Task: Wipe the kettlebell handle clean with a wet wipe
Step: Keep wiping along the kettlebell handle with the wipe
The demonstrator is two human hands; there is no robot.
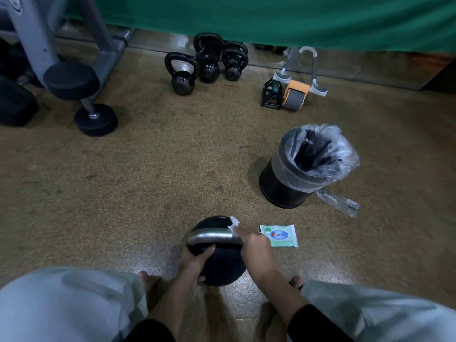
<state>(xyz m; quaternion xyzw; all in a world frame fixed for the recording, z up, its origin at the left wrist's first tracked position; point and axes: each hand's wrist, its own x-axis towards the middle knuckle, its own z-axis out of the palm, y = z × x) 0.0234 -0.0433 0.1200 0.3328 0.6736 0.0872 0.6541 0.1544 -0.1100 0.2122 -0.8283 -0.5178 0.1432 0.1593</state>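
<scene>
Left hand (195,264) grips the round black kettlebell (217,265); right hand (256,248) presses a white wet wipe (234,224) on its smooth metal handle (212,236).

wet wipe (234,223) mostly buried under right hand (256,248), only white corner poking out past handle (212,236). handle's right end covered by same hand. left hand (195,261) blocks lower left of kettlebell (222,267). tiny print on top of bell, can't read. small text on wipes pack (279,235) too fuzzy. bin (283,188) inside dark, contents unclear. gym machine (37,33) cut off top left. far kettlebells (207,62) overlap, count unsure.
</scene>
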